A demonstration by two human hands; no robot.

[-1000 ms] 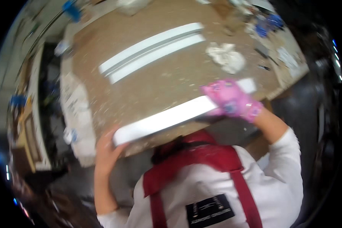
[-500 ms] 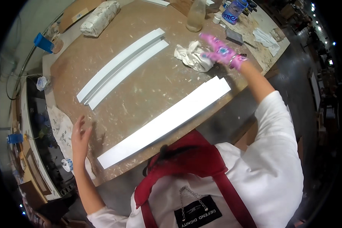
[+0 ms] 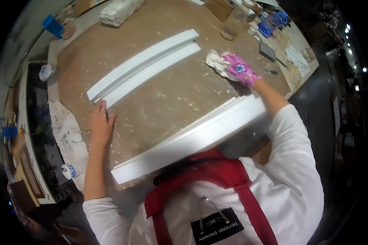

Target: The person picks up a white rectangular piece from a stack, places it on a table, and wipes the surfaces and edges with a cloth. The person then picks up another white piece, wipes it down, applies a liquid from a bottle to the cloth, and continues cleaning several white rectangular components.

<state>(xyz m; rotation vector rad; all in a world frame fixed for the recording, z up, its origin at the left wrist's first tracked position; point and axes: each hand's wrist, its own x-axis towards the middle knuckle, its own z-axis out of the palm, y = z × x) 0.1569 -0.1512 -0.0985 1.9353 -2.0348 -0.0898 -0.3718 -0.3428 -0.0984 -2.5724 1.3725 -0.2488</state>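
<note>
A white curved length of trim (image 3: pixel 159 67) with a groove along it lies at the middle left of the table. My bare left hand (image 3: pixel 102 125) is at its near left end, fingers stretched out and fingertips at the edge. Whether they press on it I cannot tell. My right hand (image 3: pixel 239 70), in a pink flowered glove, is closed over a crumpled off-white rag (image 3: pixel 216 63) on the tabletop, right of the trim's far end. Along the table's near edge lies a second, long white piece of trim (image 3: pixel 192 141), with another strip partly showing behind it.
Toward the back right stand a cloudy bottle (image 3: pixel 234 25), a blue-labelled jug (image 3: pixel 272 23), a dark grey block (image 3: pixel 267 51) and a white cloth (image 3: pixel 297 60). A paint-spotted wrapped bundle (image 3: pixel 120 11) and a blue cup (image 3: pixel 52 26) are at the back left. A white tub (image 3: pixel 69 170) is beside the left edge.
My left hand has moved forward and right to the curved trim's end. My right hand has come down onto the rag and closed on it. The view has shifted slightly.
</note>
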